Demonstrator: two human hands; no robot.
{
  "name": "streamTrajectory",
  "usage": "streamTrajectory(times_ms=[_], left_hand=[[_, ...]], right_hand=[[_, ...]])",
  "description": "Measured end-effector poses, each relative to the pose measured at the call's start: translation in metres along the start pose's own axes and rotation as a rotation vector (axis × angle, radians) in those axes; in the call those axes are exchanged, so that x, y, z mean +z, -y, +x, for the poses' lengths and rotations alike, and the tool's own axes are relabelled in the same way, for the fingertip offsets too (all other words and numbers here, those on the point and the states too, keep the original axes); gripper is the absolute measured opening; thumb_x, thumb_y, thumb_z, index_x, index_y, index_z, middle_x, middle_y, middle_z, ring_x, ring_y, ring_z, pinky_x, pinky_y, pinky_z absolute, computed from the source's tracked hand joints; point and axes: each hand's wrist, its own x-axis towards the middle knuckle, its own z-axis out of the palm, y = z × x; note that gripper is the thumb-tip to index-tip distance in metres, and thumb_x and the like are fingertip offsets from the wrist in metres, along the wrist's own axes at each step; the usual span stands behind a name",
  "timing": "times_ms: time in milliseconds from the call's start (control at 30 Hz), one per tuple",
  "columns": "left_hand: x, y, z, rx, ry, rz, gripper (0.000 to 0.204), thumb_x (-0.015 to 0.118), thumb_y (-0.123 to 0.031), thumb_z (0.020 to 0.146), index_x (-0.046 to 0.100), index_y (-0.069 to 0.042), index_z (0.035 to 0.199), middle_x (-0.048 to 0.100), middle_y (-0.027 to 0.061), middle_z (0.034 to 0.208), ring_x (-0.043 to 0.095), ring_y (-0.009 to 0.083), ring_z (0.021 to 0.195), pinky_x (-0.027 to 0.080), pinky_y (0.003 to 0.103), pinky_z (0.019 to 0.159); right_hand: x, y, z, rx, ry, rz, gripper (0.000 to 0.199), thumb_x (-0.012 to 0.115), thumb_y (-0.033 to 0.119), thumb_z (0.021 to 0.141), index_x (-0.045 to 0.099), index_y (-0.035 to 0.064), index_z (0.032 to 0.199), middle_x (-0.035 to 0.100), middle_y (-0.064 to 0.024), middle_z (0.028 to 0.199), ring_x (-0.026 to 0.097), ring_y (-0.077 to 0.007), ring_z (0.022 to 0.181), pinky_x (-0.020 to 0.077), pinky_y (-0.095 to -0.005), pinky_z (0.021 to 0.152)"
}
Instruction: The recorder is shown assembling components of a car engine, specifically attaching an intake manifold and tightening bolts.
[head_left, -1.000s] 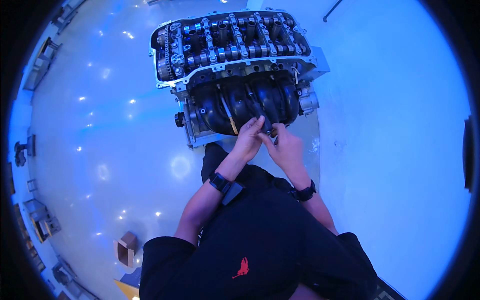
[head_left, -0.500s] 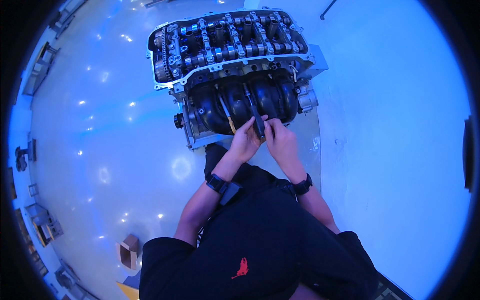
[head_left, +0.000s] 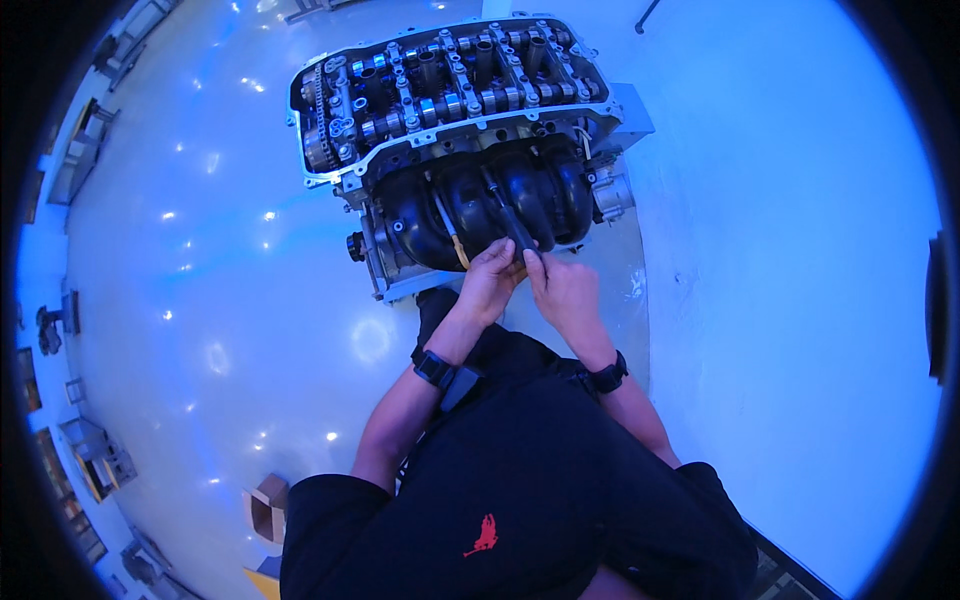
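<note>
An engine [head_left: 460, 130] stands in front of me with its top uncovered, camshafts and a timing chain showing. On its near side is a black intake manifold [head_left: 410, 215] with several curved runners. A dark-handled screwdriver [head_left: 513, 222] lies slantwise over the runners, its thin shaft pointing up toward the engine. My left hand [head_left: 487, 285] is closed around the handle from the left. My right hand [head_left: 567, 295] pinches the handle's near end, its fingers curled. The tip sits among the runners, and I cannot tell what it touches. Left of it is a dipstick [head_left: 459, 248] with a yellow handle.
A white surface [head_left: 780, 300] fills the right side. Glossy floor [head_left: 220, 300] spreads to the left, with an open cardboard box [head_left: 267, 508] at lower left. Equipment [head_left: 95, 455] lines the far left edge. A silver cylindrical part [head_left: 612, 192] juts from the engine's right end.
My right hand has shifted slightly on the handle's near end, and the handle has turned a little. The whole view has moved slightly; both hands keep their hold.
</note>
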Motion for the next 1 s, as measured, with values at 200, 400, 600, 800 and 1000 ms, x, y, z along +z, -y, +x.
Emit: streamTrajectory(times_ms=[200,400,600,800,1000], left_hand=[[-0.012,0.008,0.012,-0.034,-0.018,-0.026,0.035,0.046,-0.032,0.095,0.055,-0.004,0.113,0.059,0.0057,0.1,0.056,0.0164,0.093,0.043,0.035,0.093],[0.024,-0.013,0.001,-0.106,0.008,-0.217,0.04,0.052,-0.032,0.092,0.052,-0.001,0.117,0.059,0.0091,0.108,0.057,0.0183,0.099,0.043,0.035,0.093],[0.002,0.002,0.009,-0.028,-0.122,-0.088,0.037,0.05,-0.028,0.093,0.05,0.001,0.116,0.058,0.0139,0.115,0.058,0.0232,0.103,0.045,0.035,0.093],[0.03,-0.02,0.003,-0.096,0.052,-0.206,0.032,0.052,-0.029,0.092,0.054,-0.002,0.11,0.061,0.0097,0.106,0.058,0.0203,0.101,0.045,0.036,0.092],[0.004,0.002,0.012,-0.003,-0.075,-0.065,0.032,0.05,-0.031,0.093,0.055,-0.005,0.11,0.06,0.0049,0.094,0.057,0.0158,0.089,0.045,0.031,0.083]], right_hand=[[-0.004,0.009,-0.001,-0.067,-0.289,0.223,0.034,0.058,0.038,0.085,0.06,0.0052,0.077,0.057,-0.0141,0.055,0.059,-0.0335,0.052,0.0431,-0.0411,0.046],[0.003,0.005,0.0,0.066,0.012,-0.045,0.037,0.056,0.041,0.086,0.058,0.0058,0.075,0.059,-0.0137,0.056,0.06,-0.0333,0.054,0.0461,-0.042,0.048],[-0.009,0.014,-0.001,-0.121,-0.315,0.273,0.04,0.053,0.042,0.086,0.061,0.0033,0.079,0.06,-0.0163,0.059,0.06,-0.0335,0.054,0.046,-0.0427,0.047],[-0.002,0.006,0.003,0.039,-0.058,-0.012,0.042,0.053,0.045,0.086,0.06,0.0046,0.075,0.059,-0.0162,0.058,0.06,-0.0344,0.054,0.0463,-0.0427,0.047],[-0.009,0.01,0.005,0.021,-0.134,0.004,0.045,0.052,0.046,0.086,0.055,0.0052,0.068,0.057,-0.0167,0.054,0.059,-0.0348,0.05,0.045,-0.0436,0.045]])
